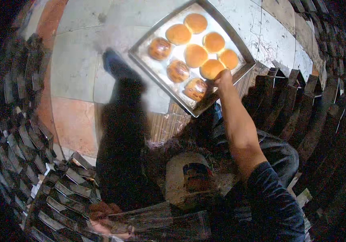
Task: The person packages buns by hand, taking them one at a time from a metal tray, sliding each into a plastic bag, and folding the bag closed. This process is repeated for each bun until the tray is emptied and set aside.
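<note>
A square metal baking tray point(160, 84) sits at the upper middle, holding several round buns in rows. Most are plain golden; the three along its lower left side, such as one glossy bun point(177, 71), have dark brown patches. My right hand point(223, 77) reaches over the near wall, its fingers closed at a golden bun point(212, 69) near the lower right corner. Some of those fingertips are hidden. Down at the lower left, my left hand point(110, 226) is closed on what looks like a clear plastic bag point(169, 222), dim and partly blurred.
Stacks of dark metal pans point(66, 189) stand at the left, with more dark pans point(298, 94) at the right. Pale and orange floor tiles point(74, 125) surround the tray. My legs are bent below it, one dark foot point(118, 64) beside its left corner.
</note>
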Demonstrator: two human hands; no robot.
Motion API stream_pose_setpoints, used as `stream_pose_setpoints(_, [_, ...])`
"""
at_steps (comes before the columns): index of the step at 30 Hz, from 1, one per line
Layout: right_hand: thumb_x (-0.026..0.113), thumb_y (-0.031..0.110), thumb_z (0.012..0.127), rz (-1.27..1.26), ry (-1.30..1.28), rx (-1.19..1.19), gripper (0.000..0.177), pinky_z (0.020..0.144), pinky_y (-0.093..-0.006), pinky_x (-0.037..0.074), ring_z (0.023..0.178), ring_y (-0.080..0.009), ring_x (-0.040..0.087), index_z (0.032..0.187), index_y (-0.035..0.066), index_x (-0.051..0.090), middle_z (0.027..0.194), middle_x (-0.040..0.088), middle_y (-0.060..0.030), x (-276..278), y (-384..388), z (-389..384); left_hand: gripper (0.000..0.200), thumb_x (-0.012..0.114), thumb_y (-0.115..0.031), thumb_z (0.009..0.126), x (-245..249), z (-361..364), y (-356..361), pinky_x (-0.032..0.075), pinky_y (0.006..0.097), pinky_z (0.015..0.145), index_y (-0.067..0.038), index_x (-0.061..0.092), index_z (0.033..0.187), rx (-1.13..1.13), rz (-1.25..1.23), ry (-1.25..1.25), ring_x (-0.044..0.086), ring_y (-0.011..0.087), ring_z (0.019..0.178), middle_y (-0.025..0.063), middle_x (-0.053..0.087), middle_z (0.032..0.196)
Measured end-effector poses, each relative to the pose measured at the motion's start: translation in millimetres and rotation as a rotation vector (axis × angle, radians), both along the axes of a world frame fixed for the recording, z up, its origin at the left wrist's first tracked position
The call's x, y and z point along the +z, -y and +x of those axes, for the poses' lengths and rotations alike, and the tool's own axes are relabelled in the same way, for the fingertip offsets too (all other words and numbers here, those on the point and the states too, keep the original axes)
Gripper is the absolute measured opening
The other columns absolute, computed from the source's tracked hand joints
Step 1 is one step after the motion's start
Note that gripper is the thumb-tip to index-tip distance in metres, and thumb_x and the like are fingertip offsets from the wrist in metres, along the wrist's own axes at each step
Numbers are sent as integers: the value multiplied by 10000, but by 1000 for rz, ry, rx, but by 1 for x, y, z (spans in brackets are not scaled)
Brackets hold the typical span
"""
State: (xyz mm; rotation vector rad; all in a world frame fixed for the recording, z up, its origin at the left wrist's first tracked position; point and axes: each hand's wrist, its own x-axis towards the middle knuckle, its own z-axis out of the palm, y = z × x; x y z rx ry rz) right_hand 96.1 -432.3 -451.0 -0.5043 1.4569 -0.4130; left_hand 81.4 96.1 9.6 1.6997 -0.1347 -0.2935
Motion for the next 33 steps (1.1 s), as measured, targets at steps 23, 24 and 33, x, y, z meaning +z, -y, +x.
stream_pose_setpoints(23, [420, 309, 970, -440, 25, -44, 405, 832, -410, 540, 986, -291, 638, 1175, -10, 562, 1119, 628, -160, 273, -108, -18, 161, 581, -108, 878, -49, -7, 47, 461, 311, 499, -64, 558, 1031, 501, -340, -161, 566, 186, 726, 137, 541, 933])
stream_pose_setpoints(24, [463, 363, 963, -251, 445, 20, 444, 904, -409, 507, 1058, -296, 608, 1184, -10, 562, 1163, 610, -184, 316, -114, -27, 154, 574, -108, 882, -50, -3, 50, 462, 311, 502, -62, 560, 1029, 555, -716, -311, 567, 186, 725, 138, 545, 934])
stream_pose_setpoints(33, [724, 5, 776, -110, 740, 1114, 637, 730, -218, 514, 830, -95, 640, 1327, -33, 407, 978, 676, -55, 530, -211, -143, 153, 599, -139, 933, -5, -12, 66, 390, 205, 462, 5, 623, 980, 220, -233, 47, 491, 48, 530, 5, 607, 729])
